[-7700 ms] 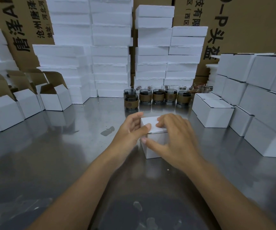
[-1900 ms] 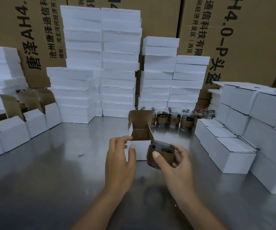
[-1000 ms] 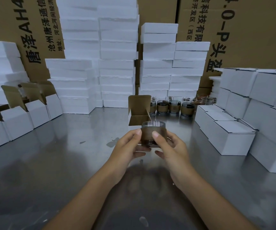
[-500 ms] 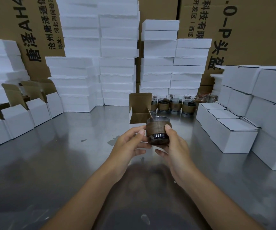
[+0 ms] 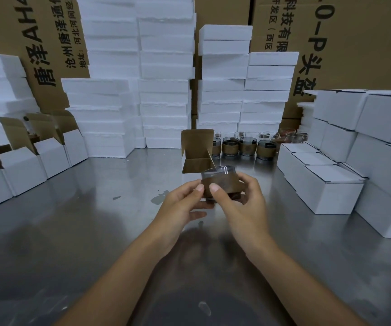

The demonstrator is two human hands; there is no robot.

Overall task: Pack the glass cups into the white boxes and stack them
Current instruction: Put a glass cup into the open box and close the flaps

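Both hands were clamped on one clear glass cup with a brown band (image 5: 220, 182) at centre frame: left hand (image 5: 180, 204) gripped it from the left with the thumb on the near face of the band and fingers curled under, while right hand (image 5: 242, 203) gripped it from the right, thumb beside the left thumb and fingers wrapped round the far side. Cup was roughly upright, rim up, lifted off the shiny steel table (image 5: 72, 231). It sat just in front of the small open white box with a brown inside (image 5: 197, 143), overlapping the box's lower edge in the frame; could not tell if cup and box touched. Box lid stood upright, box was on the table just above the hands in the frame. Right of the box, a row of banded glass cups (image 5: 248, 147) stood along the back of the table. Closed white boxes (image 5: 330, 187) were stacked in tiers at the right edge of the frame. Open white boxes with raised brown flaps (image 5: 25, 165) lined the left edge. Tall stacks of white foam slabs (image 5: 163, 90) filled the upper middle of the frame, with large brown cartons printed in black (image 5: 359, 43) behind them along the top.
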